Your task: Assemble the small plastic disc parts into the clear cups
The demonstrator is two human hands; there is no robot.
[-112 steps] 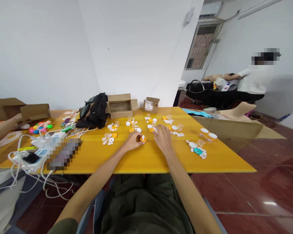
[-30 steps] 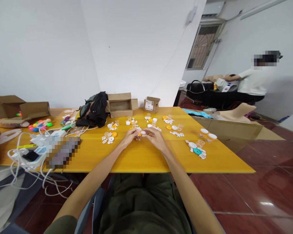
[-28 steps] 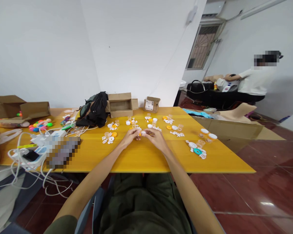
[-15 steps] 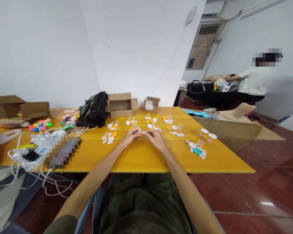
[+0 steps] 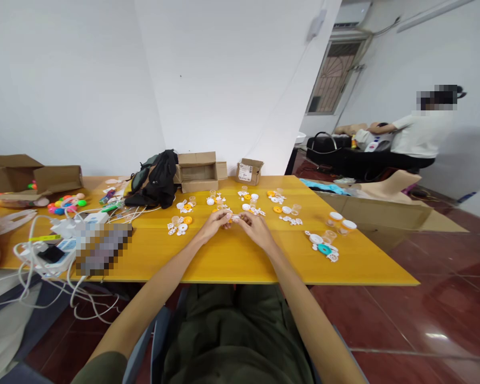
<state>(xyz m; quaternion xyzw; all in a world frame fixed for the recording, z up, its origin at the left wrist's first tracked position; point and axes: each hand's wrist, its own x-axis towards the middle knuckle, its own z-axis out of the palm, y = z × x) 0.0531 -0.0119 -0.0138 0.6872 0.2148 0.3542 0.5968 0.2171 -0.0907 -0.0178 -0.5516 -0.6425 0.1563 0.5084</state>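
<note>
My left hand [image 5: 217, 223] and my right hand [image 5: 255, 226] meet over the middle of the yellow table [image 5: 240, 261], fingers closed around something small and whitish between them; it is too small to make out. Beyond and beside them lie several groups of small parts with clear cups. Left of my hands is a group with an orange ring [image 5: 187, 220] and a white disc [image 5: 182, 228]. Over on the right, a teal ring [image 5: 324, 249] lies by a white lid [image 5: 316, 238] and a clear cup [image 5: 329, 236]. Two white-lidded jars [image 5: 348, 226] stand behind that group.
A power strip [image 5: 66, 250] with tangled cables lies at the left, near a black bag [image 5: 160, 181]. Open cardboard boxes [image 5: 199, 173] stand at the back. A co-worker's arm shows at the left edge; another person sits at the far right.
The fingers of my right hand have shifted slightly at the small piece, and the orange seen between my hands now looks whitish. The view has moved a little.
</note>
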